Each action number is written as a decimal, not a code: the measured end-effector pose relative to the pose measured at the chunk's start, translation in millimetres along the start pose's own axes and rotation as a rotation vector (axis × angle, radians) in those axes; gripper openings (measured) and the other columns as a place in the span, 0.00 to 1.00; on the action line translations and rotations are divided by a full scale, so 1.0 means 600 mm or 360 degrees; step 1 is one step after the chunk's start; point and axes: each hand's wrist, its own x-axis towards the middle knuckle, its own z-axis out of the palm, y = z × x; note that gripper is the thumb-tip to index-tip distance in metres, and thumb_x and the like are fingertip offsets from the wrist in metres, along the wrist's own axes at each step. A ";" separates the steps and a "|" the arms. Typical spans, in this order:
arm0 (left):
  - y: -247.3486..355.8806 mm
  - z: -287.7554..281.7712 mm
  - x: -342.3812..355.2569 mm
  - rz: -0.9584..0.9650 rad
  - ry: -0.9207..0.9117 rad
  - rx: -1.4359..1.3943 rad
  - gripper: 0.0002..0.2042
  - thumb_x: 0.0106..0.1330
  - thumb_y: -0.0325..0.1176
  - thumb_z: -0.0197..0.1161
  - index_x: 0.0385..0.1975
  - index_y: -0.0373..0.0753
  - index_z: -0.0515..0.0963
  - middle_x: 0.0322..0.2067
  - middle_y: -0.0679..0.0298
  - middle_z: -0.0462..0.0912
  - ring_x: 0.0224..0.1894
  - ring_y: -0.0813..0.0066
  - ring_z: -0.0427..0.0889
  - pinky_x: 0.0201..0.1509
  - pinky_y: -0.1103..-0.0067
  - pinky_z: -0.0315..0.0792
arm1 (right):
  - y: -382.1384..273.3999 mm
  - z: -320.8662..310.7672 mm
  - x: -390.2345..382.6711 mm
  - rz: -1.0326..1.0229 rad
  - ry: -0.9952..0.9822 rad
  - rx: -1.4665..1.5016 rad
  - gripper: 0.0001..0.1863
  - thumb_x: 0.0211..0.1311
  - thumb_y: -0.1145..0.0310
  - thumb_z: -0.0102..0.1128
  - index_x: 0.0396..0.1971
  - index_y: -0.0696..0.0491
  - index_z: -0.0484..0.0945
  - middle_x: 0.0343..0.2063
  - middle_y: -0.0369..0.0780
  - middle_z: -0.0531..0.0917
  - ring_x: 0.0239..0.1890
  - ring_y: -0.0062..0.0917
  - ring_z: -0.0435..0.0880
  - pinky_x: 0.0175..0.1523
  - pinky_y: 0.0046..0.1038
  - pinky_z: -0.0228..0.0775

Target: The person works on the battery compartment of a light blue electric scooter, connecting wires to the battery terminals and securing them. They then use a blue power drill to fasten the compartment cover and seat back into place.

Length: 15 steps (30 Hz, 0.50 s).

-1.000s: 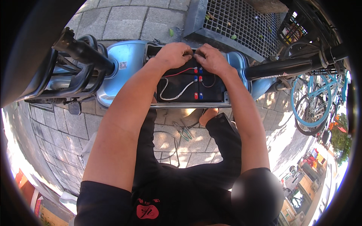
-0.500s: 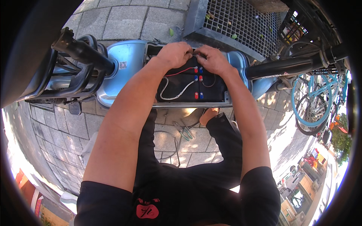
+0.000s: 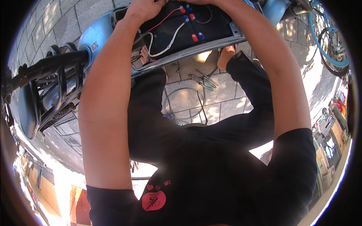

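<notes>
My left hand (image 3: 145,10) is at the upper edge of the view, over the far side of an open battery compartment, its visible fingers curled together. What they pinch, if anything, is cut off. Only a sliver of my right hand (image 3: 201,1) shows at the same edge, its fingers out of sight. Below them lie black batteries (image 3: 169,35) with red and blue terminals. A red wire (image 3: 163,21) and a white wire (image 3: 166,48) run to terminals on the left, and a thin dark wire (image 3: 208,19) curves off on the right. The compartment belongs to a light blue electric bike (image 3: 98,32).
Green-handled pliers (image 3: 205,82) lie on the paving between my legs, near a looped dark cable (image 3: 184,90). The bike's black frame tube (image 3: 51,67) is at the left. A turquoise bicycle wheel (image 3: 328,56) stands at the far right.
The view has tilted down and turned, so the bike and both hands sit higher and my hands are partly cut off. The wires stay attached to the same terminals.
</notes>
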 end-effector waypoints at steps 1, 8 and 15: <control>0.007 -0.002 -0.001 -0.0068 -0.0077 -0.0033 0.16 0.78 0.38 0.68 0.60 0.39 0.85 0.46 0.54 0.93 0.44 0.63 0.92 0.50 0.69 0.84 | 0.000 0.005 -0.002 -0.0026 0.0055 0.0141 0.14 0.70 0.61 0.65 0.42 0.56 0.87 0.40 0.53 0.90 0.46 0.52 0.89 0.51 0.47 0.80; 0.045 -0.025 -0.001 -0.0102 -0.0177 -0.0038 0.18 0.76 0.31 0.64 0.63 0.38 0.83 0.48 0.48 0.92 0.49 0.61 0.90 0.58 0.67 0.82 | -0.007 0.009 -0.030 0.0183 0.0223 -0.0143 0.17 0.72 0.55 0.64 0.38 0.56 0.88 0.38 0.53 0.90 0.43 0.53 0.89 0.50 0.51 0.80; 0.147 -0.132 -0.108 -0.0095 0.0068 0.0001 0.20 0.76 0.29 0.65 0.66 0.36 0.80 0.33 0.62 0.83 0.33 0.75 0.81 0.40 0.73 0.78 | -0.269 -0.061 -0.206 0.0668 -0.0963 0.0940 0.18 0.71 0.55 0.68 0.43 0.58 0.89 0.33 0.45 0.90 0.39 0.45 0.91 0.46 0.45 0.82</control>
